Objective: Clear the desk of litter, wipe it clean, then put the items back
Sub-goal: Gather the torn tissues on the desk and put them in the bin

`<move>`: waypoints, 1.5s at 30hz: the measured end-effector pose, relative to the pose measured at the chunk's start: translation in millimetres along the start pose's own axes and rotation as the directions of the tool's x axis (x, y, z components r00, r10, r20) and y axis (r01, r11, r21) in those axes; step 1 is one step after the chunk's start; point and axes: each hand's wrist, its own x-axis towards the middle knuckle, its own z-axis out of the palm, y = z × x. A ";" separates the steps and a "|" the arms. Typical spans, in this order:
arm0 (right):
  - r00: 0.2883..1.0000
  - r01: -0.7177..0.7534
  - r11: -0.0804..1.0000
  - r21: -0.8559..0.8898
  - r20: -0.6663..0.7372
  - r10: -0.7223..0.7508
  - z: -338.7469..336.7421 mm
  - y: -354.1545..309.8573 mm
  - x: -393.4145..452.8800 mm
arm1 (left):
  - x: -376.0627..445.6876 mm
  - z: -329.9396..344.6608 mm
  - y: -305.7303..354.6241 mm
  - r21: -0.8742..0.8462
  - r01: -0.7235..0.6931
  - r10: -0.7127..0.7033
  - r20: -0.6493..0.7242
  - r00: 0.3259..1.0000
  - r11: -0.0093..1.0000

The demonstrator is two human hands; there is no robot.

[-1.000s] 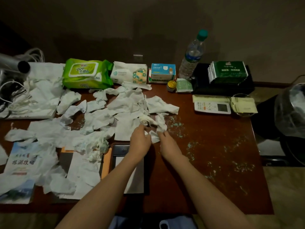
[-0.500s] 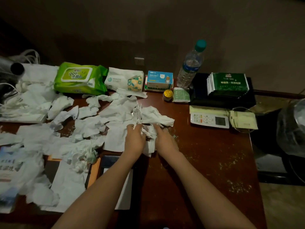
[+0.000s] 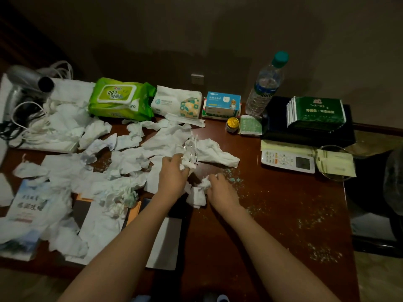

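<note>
Clearly mid-gather: left hand (image 3: 172, 175) curled around a wad of crumpled white tissue (image 3: 190, 154), fingers pinching it just above the dark red-brown wooden desk (image 3: 272, 214). Right hand (image 3: 220, 188) likewise closed on a smaller scrap of white tissue (image 3: 204, 183), fingertips bunched over it, touching the desk surface. Spread across the left half, a wide litter of torn white tissue sheets (image 3: 122, 158), some lying over a pale printed booklet (image 3: 28, 205) and flat white papers (image 3: 163, 240). Scattered to the right, fine blue-green crumbs (image 3: 231, 178), not yet touched.

Along the back edge: green pack of wet wipes (image 3: 118, 99), white soft tissue pack (image 3: 176, 102), blue and white small box (image 3: 222, 103), clear plastic water bottle with teal cap (image 3: 265, 83), small gold-lidded jar (image 3: 232, 124), white remote control (image 3: 287, 160).

Likely trouble: thin tissue tearing under a hasty pull, leaving shreds behind; a loose wad shedding scraps on the way to any bin; a broad sweep dragging the booklet or papers along with the litter; crumbs smeared about if swept by a forearm.
</note>
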 end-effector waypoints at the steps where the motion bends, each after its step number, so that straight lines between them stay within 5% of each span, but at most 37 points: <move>1: 0.999 -0.011 0.999 0.039 -0.037 0.012 -0.2 -0.9 -3.1 | -1.4 -2.4 -1.8 -0.021 0.007 -0.007 -0.004 1.000 1.000; 7: 0.993 -0.027 0.981 0.193 -0.109 0.049 3.4 -14.0 -21.2 | -22.2 -7.7 -27.6 -0.036 0.014 -0.015 -0.030 0.999 0.999; 12: 0.992 0.032 0.998 -0.054 0.124 -0.025 29.3 -39.8 -29.3 | -35.2 -16.0 -47.7 -0.052 -0.001 -0.001 -0.035 0.999 0.999; 19: 0.996 0.049 0.965 -0.256 0.080 -0.030 50.5 -63.0 -36.8 | -49.5 -43.3 -75.0 -0.122 -0.015 0.005 -0.078 0.997 0.992; 28: 0.969 -0.189 0.958 0.216 -0.118 0.218 24.0 -73.3 -57.4 | -49.3 -80.9 -85.4 -0.166 -0.116 0.101 -0.100 0.990 0.979; 34: 0.920 -0.207 0.919 0.337 -0.254 0.300 -4.6 -65.4 -101.6 | -61.7 -76.0 -57.5 -0.192 -0.209 0.200 -0.067 0.978 0.959; 40: 0.897 -0.203 0.895 0.397 -0.291 0.332 -3.9 -36.2 -137.6 | -93.7 -42.4 -107.9 0.120 0.078 -0.100 0.192 0.976 0.990; 45: 0.943 -0.185 0.927 0.326 -0.206 0.261 22.9 -7.8 -143.2 | -124.2 -11.0 -118.9 0.248 0.066 -0.097 0.115 0.989 0.967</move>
